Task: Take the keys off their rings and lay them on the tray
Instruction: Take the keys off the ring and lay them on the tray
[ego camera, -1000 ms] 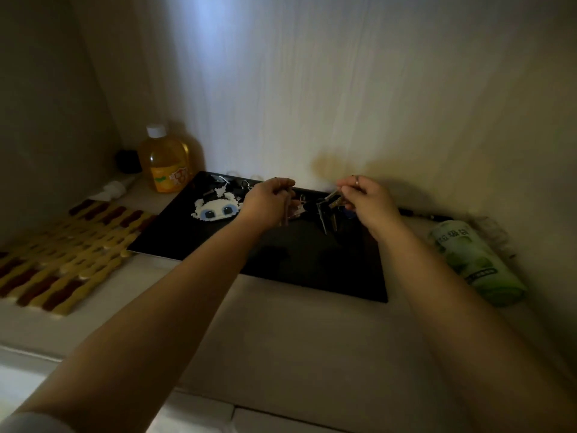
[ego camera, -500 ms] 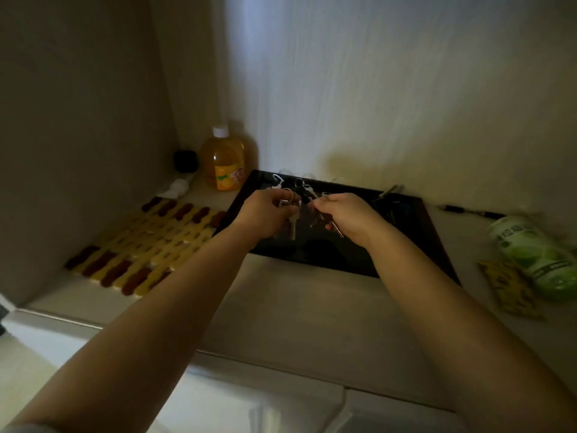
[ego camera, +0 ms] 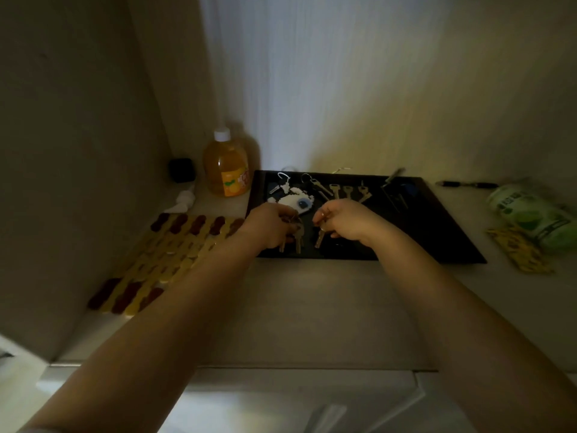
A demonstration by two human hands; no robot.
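A black tray (ego camera: 437, 226) lies on the pale counter against the wall. Over its front left part my left hand (ego camera: 271, 225) grips a key ring with keys (ego camera: 297, 237) hanging below the fingers. Just right of it my right hand (ego camera: 346, 219) pinches a single key (ego camera: 320, 237) that points down, apart from the ring. Several loose keys (ego camera: 348, 192) lie in a row at the back of the tray. A white pixel-style charm (ego camera: 296, 200) with a blue eye and a black key ring with key (ego camera: 315, 184) lie at the tray's back left.
An orange drink bottle (ego camera: 227, 170) and a small black object (ego camera: 181, 170) stand in the back left corner. A yellow and brown slatted mat (ego camera: 168, 254) lies left of the tray. To the right lie a green packet (ego camera: 530, 214), a yellow wrapper (ego camera: 520, 251) and a pen (ego camera: 465, 184).
The view swung left and down. My hands moved toward the tray's front left and drew slightly apart; one key now hangs from my right hand, separate from the ring in my left.
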